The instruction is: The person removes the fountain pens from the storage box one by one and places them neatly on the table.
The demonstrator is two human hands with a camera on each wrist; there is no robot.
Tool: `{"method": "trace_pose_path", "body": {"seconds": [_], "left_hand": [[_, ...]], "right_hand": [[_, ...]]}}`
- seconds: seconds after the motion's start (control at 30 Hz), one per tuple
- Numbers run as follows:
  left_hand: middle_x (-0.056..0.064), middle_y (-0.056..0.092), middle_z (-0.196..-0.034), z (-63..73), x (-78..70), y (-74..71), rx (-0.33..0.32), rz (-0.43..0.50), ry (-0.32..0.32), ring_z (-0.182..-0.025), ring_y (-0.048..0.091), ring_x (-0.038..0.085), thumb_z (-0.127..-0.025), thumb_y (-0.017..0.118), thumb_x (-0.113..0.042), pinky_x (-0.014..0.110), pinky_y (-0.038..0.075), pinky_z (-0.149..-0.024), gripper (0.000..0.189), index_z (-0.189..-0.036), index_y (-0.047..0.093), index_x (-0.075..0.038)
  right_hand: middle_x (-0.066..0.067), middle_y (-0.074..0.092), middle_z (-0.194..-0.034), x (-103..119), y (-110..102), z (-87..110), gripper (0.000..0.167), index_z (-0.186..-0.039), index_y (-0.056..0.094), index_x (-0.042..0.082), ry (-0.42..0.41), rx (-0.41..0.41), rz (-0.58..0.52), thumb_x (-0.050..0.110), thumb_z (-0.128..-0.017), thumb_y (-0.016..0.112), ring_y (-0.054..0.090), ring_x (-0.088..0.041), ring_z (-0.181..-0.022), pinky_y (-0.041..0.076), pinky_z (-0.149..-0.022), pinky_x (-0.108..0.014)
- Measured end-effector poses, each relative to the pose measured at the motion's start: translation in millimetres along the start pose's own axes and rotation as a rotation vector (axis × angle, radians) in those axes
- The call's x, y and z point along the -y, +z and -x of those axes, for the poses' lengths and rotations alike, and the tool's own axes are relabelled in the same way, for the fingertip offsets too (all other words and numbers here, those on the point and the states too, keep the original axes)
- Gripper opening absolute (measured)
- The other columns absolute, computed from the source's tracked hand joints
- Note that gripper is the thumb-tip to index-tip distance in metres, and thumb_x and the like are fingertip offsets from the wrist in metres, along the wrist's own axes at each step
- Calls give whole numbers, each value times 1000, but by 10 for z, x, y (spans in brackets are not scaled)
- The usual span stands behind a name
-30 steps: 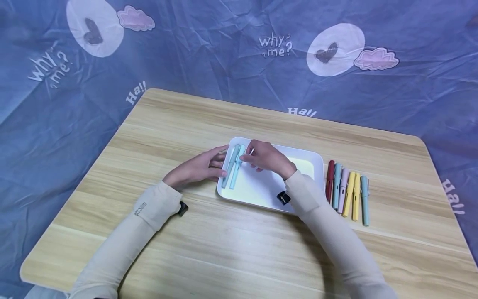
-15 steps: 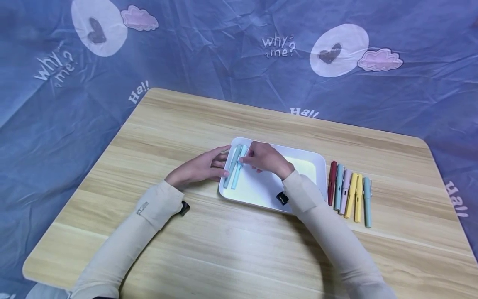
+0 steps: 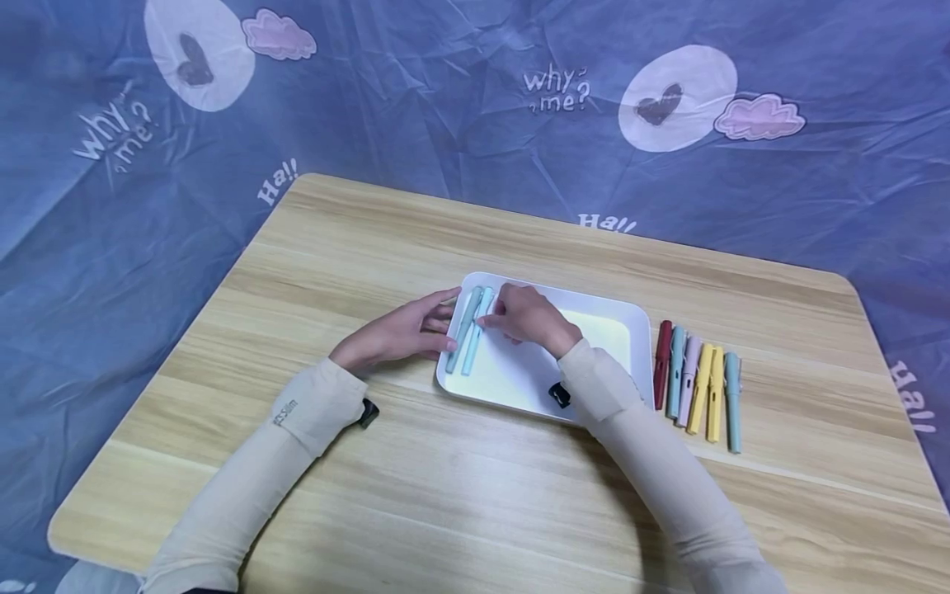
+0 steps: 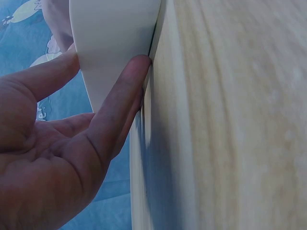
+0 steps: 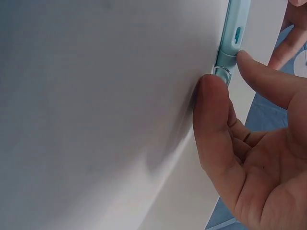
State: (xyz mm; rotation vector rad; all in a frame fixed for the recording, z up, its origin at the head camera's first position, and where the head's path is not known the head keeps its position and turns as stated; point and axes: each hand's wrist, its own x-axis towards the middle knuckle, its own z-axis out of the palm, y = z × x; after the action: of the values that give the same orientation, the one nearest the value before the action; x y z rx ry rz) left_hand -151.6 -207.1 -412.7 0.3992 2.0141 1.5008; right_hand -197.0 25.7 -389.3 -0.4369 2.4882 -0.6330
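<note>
A shallow white tray [image 3: 549, 404] lies on the wooden table, with two capped pens side by side near its left wall. Nearest that wall is a grey-green fountain pen [image 3: 463, 330]. Right of it lies a pale blue fountain pen [image 3: 472, 351], its ink window and clip showing in the right wrist view. My right hand [image 3: 530, 318] pinches this pale blue pen between thumb and index finger, close over the tray floor. With my left hand [image 3: 401, 334] I grip the tray's left side, thumb at the rim and fingers against the outer wall [image 4: 112, 43].
Right of the tray, several pens lie roughly parallel on the table: a dark red pen [image 3: 663, 367], a blue pen [image 3: 675, 371], a lilac pen [image 3: 688, 379], two yellow pens [image 3: 701, 392] and a teal pen [image 3: 733, 404]. A blue printed cloth [image 3: 445, 107] hangs behind the table [image 3: 416, 495].
The head view has shifted slightly. My right hand stays at the pale blue pen with only small finger movement; my left hand keeps its place on the tray.
</note>
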Motion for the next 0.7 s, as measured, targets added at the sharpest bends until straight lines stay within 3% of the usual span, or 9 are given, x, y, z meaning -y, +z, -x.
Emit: {"method": "trace_pose_path", "body": {"seconds": [0.47, 0.7], "left_hand": [[22, 36, -162, 6, 10, 9, 9, 8, 11, -141, 49, 36, -100, 69, -4, 41, 55, -102, 88, -168, 12, -10], [22, 37, -162, 25, -5, 10, 1, -1, -3, -141, 49, 35, -100, 69, -5, 42, 55, -102, 88, -168, 13, -11]], "right_hand": [[-5, 62, -68, -18, 37, -40, 35, -92, 68, 5, 31, -15, 31, 39, -101, 71, 57, -15, -57, 46, -56, -27], [-6, 62, -68, -48, 8, 27, 33, -102, 66, 1, 68, -7, 6, 34, -100, 72, 58, -16, -59, 47, -59, -29]]}}
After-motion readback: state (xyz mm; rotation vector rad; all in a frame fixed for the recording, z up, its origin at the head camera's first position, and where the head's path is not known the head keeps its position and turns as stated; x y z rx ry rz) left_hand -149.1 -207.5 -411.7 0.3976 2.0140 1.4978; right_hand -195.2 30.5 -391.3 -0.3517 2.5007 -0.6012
